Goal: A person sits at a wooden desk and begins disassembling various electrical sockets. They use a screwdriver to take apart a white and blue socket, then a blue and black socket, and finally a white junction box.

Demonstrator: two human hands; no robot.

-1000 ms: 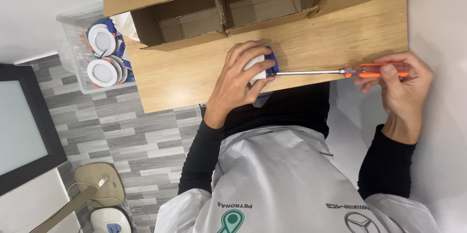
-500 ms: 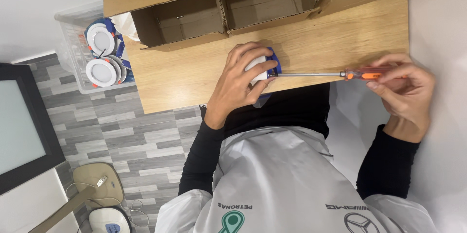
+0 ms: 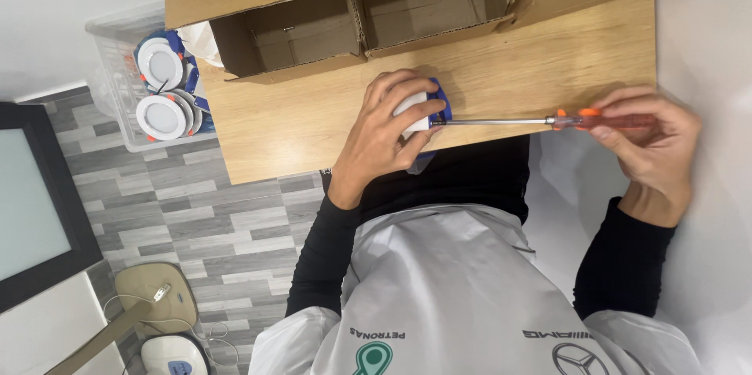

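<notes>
While the left hand (image 3: 384,136) wraps the small white-and-blue fitting (image 3: 427,108) to keep it from sliding, the right hand (image 3: 654,148) — at three o'clock — pinches the orange-handled screwdriver (image 3: 548,119), its tip probably in a screw.

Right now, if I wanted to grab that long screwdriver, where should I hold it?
Probably by the orange handle, coming from the end away from the tip. That end is thicker and easier to grip than the thin metal rod. The right hand already holds it there, while the left hand covers the white and blue part at the tip.
</notes>
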